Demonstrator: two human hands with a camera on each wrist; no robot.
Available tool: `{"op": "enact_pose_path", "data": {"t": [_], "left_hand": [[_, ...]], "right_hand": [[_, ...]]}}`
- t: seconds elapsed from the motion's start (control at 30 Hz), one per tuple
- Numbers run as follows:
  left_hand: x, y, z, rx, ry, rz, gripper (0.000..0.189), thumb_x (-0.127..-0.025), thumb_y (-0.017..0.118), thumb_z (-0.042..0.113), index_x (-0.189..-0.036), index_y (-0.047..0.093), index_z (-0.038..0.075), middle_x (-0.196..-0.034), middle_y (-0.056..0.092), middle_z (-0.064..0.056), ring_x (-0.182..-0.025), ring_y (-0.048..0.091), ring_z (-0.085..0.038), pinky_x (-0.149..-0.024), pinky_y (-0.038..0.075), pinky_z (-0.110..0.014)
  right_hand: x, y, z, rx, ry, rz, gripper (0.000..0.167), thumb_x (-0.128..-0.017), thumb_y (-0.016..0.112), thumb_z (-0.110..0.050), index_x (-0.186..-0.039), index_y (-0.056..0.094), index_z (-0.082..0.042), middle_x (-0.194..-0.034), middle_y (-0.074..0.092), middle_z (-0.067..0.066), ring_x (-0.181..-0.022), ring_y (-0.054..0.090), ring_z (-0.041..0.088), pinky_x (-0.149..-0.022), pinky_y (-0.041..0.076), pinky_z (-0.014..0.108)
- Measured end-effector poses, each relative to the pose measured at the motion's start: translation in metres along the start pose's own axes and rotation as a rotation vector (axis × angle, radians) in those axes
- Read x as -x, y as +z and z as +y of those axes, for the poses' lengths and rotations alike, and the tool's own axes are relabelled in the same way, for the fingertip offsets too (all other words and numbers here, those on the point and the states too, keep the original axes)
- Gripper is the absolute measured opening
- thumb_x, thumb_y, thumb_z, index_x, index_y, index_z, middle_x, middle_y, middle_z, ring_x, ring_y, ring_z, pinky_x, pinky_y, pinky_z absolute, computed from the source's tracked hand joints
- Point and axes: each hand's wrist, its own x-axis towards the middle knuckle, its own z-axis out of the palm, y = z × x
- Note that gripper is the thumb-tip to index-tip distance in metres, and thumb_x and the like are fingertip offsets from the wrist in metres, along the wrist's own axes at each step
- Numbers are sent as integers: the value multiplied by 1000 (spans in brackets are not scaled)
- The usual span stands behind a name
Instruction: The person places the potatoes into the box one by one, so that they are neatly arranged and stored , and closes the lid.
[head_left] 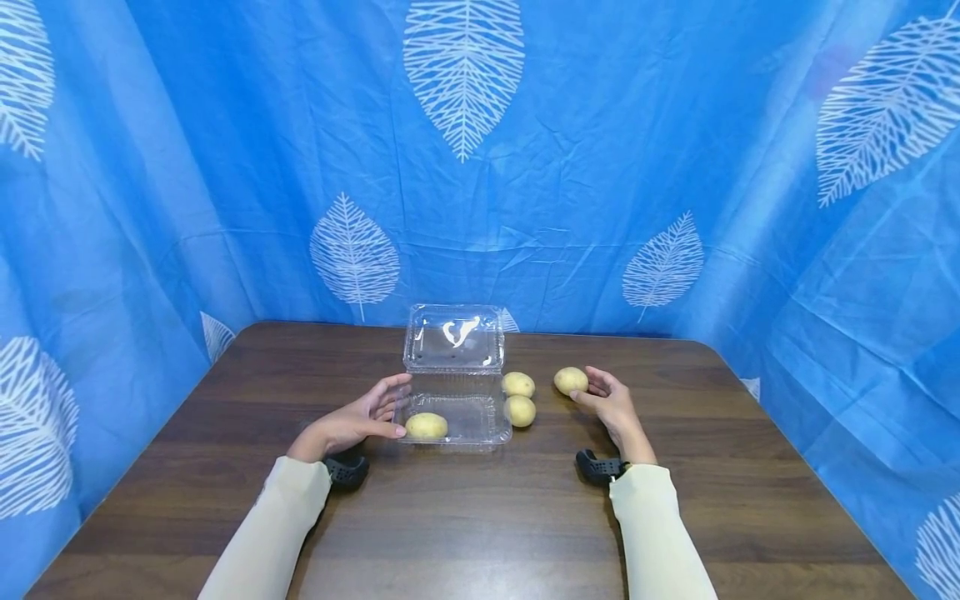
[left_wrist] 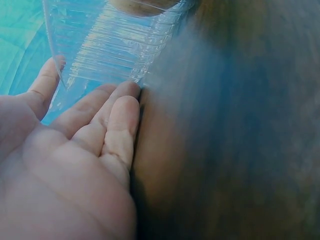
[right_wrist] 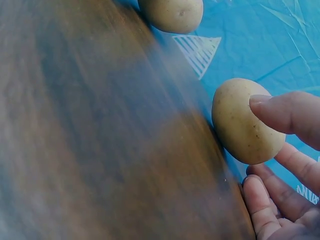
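Observation:
A clear plastic clamshell container [head_left: 472, 421] stands with its lid [head_left: 453, 337] raised at the back. One potato [head_left: 427, 426] lies in the container's front left part. My left hand [head_left: 369, 418] is at the container's left side, thumb by the front corner, the other fingers extended along the wall in the left wrist view. My right hand [head_left: 611, 406] holds another potato [right_wrist: 245, 122] between thumb and fingers, close over the table on the right.
Two more potatoes, a rear one [head_left: 518, 384] and a front one [head_left: 521, 411], sit beside the container's right side. The brown wooden table [head_left: 465, 517] ends at a blue curtain [head_left: 540, 183] with white leaf prints.

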Motion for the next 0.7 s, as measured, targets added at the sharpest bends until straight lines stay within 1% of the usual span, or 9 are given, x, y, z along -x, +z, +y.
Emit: {"op": "enact_pose_path", "data": {"t": [0.13,0.3,0.47,0.6,0.7], "left_hand": [[-1,0,1,4,-6,2,101,-97,78,9,-170,8,-1,-177,6,-31,-163,9,-52,-132,9,-63],[0,0,3,0,0,0,101,-98,77,10,-170,7,-1,-177,5,-32,-163,8,-52,-132,10,-64],[0,1,2,-2,-2,2,102,-98,78,11,-170,7,-1,-177,5,-31,-163,9,-52,-132,10,-64],[0,2,1,6,1,4,102,-98,78,11,-170,8,-1,-177,6,-31,-163,9,-51,-132,10,-63],[0,1,0,9,6,4,102,-97,78,11,-170,8,-1,-177,7,-31,-163,9,-51,-132,11,-63]], "right_hand": [[-1,0,0,15,-2,-1,67,-100,73,0,-159,42,9,-160,46,34,-145,46,43,-110,46,32],[-4,0,0,32,-9,-3,65,-100,74,-1,-157,45,9,-157,49,34,-142,48,43,-110,46,34],[-5,-2,0,50,-2,-1,62,-100,74,-2,-154,48,11,-153,53,34,-139,51,43,-107,47,32],[-6,-4,1,65,-16,-11,62,-99,74,-1,-153,48,12,-152,53,36,-138,52,44,-106,47,30],[-7,-4,1,74,-33,-24,62,-98,74,-1,-153,48,13,-152,53,36,-138,52,45,-102,47,24]]}}
